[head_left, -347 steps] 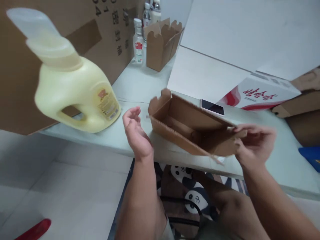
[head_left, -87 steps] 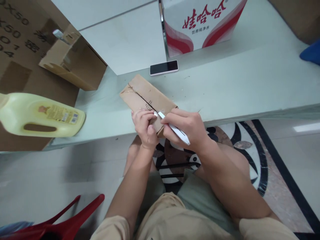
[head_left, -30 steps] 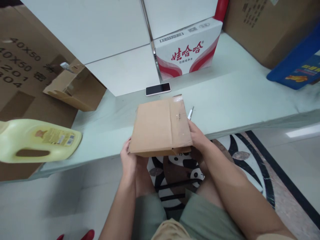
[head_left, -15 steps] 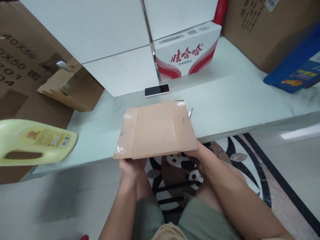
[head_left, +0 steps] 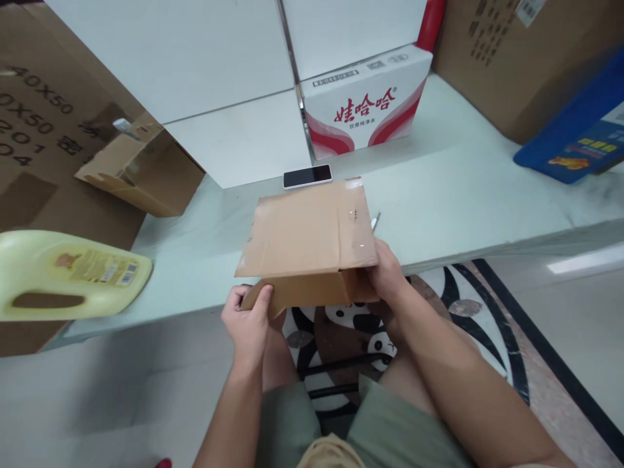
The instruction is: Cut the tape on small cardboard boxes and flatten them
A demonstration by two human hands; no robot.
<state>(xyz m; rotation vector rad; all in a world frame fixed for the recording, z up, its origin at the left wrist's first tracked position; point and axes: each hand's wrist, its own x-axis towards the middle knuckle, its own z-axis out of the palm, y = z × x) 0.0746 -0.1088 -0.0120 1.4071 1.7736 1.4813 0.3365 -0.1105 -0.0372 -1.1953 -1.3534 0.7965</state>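
A brown cardboard box (head_left: 302, 227), partly unfolded, is held at the table's front edge. Its near side gapes, showing the inner walls. My left hand (head_left: 247, 318) pinches a lower flap at the near left corner, thumb on top. At the right side, my right hand (head_left: 387, 270) grips the box's edge; some of its fingers are hidden behind the cardboard. Just beyond the box lies a phone (head_left: 307, 176), screen up. A thin metal-tipped tool (head_left: 375, 221) pokes out past the box's right edge, mostly hidden.
On the pale table (head_left: 463, 188) stand a white and red carton (head_left: 365, 107), a small open box (head_left: 151, 172) and a blue container (head_left: 575, 130). A yellow jug (head_left: 73, 276) is at the left edge. Large cardboard boxes flank both sides, and white panels (head_left: 195, 58) rise behind.
The box has gone from nearly flat to opened up, its near side now gaping. My left hand has come from underneath to pinch a flap; my right hand has moved up the right side.
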